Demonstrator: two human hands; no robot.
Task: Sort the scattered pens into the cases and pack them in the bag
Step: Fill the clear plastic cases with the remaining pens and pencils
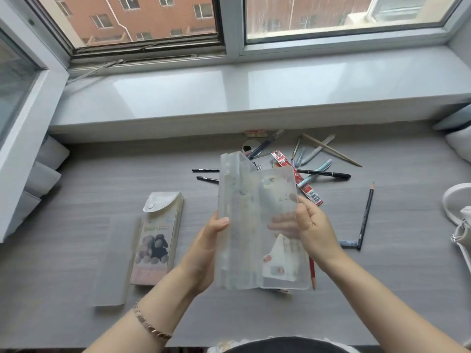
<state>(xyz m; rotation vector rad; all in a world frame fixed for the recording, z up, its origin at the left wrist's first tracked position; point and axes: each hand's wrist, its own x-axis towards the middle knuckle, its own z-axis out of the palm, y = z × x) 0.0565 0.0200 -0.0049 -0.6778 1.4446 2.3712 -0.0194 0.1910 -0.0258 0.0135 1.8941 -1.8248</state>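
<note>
1. Plastic, frosted and half see-through, the pen case (244,225) is held open in the air above the grey counter (407,289), its long side running away from the person.
2. The left hand (204,250) grips the case's left edge, thumb on the front and the other fingers curled behind.
3. The right hand (316,230) pinches the case's open right flap; its fingers (280,225) show through the plastic, with the thumb on the near face.
4. A red pencil (312,271) lies on the counter, partly hidden under the case's lower right corner.
5. A second case (158,240), printed with plush animals, lies flat on the counter to the left, apart from the held one.
6. The scattered pens (323,173) lie in a loose heap behind the case, near the windowsill (178,98).
7. A dark pencil (365,217) lies alone to the right.
8. A white bag (465,233) sits at the counter's right edge, cut off by the frame.
</note>
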